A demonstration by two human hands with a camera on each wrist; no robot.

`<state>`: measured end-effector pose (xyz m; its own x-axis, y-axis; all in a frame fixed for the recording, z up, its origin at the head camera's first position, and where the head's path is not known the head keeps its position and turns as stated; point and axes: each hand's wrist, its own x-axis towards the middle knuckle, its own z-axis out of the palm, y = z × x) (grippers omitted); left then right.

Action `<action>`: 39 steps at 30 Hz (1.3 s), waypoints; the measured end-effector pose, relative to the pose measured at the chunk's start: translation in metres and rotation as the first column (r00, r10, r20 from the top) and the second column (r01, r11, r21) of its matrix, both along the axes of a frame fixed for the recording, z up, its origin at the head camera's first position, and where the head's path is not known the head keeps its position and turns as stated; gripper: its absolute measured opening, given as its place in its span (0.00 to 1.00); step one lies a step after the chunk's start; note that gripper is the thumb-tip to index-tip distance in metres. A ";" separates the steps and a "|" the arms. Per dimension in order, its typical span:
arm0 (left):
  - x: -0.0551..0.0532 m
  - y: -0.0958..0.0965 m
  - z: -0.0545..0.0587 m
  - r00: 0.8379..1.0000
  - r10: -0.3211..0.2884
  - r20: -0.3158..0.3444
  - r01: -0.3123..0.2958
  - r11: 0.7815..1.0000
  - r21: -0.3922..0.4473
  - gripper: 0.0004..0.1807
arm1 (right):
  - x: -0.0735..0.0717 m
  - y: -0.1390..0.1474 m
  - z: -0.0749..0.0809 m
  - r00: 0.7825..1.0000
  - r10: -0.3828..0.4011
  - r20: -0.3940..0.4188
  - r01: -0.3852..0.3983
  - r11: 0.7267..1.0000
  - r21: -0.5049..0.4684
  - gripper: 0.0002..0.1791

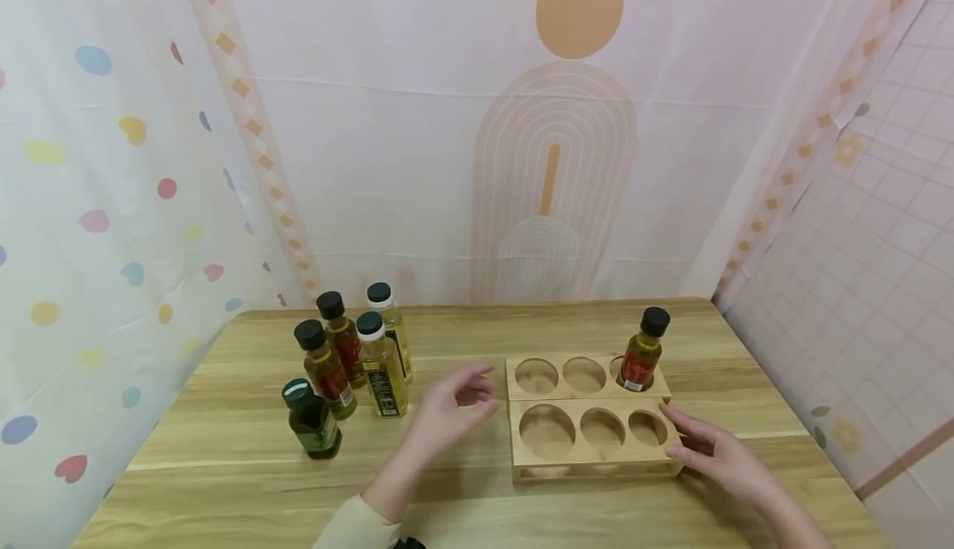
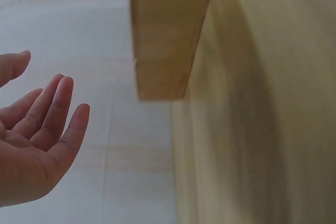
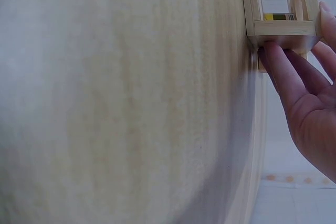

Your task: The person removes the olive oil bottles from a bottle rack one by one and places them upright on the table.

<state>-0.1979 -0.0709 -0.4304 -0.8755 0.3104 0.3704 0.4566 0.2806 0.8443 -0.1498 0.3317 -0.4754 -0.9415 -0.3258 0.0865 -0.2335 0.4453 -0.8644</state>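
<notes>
A two-tier wooden bottle rack (image 1: 596, 404) with round holes stands on the table. My right hand (image 1: 726, 462) holds its right end, the thumb near the front corner and the fingers along the side. In the right wrist view those fingers (image 3: 286, 72) lie against the rack's end panel (image 3: 283, 40). A small red-labelled bottle (image 1: 643, 354) with a black cap stands upright in the back-right hole. My left hand (image 1: 450, 408) hovers left of the rack with its fingers loosely bent and nothing in them. The left wrist view shows its palm and the rack's end (image 2: 165, 40).
Several bottles stand grouped on the left: a dark green bottle (image 1: 315, 425), two black-capped red-labelled bottles (image 1: 330, 379), and two pale yellow oil bottles (image 1: 383, 375) with green caps. The wooden table (image 1: 462, 334) meets a patterned curtain (image 1: 387, 160) at the back.
</notes>
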 end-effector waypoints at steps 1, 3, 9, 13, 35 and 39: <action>0.001 0.005 -0.002 1.000 -0.017 0.007 0.017 1.000 0.000 0.23 | 0.000 0.000 0.000 1.000 0.002 0.002 -0.002 1.000 0.000 0.34; 0.002 0.014 -0.006 0.999 -0.050 0.020 0.050 0.999 -0.009 0.23 | 0.000 0.000 0.000 1.000 -0.004 0.011 0.004 1.000 0.001 0.34; 0.005 0.040 -0.012 0.988 -0.151 0.008 0.151 0.988 -0.029 0.24 | 0.000 -0.002 0.000 1.000 -0.027 0.010 0.027 1.000 0.002 0.34; 0.005 0.059 -0.014 0.985 -0.172 0.007 0.172 0.985 -0.031 0.24 | 0.000 -0.002 0.001 1.000 -0.029 0.009 0.029 0.999 0.015 0.34; -0.007 0.157 -0.001 0.987 -0.155 0.053 0.160 0.980 -0.116 0.26 | 0.000 0.002 -0.001 1.000 -0.004 0.021 0.004 1.000 -0.005 0.33; -0.015 0.169 0.006 0.994 -0.090 0.065 0.096 0.990 -0.100 0.27 | 0.000 0.002 -0.001 1.000 -0.009 0.018 0.010 1.000 -0.005 0.33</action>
<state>-0.2132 0.0980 -0.4240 -0.8608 0.4254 0.2796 0.4339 0.3261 0.8399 -0.1503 0.3333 -0.4764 -0.9460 -0.3164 0.0708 -0.2133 0.4428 -0.8709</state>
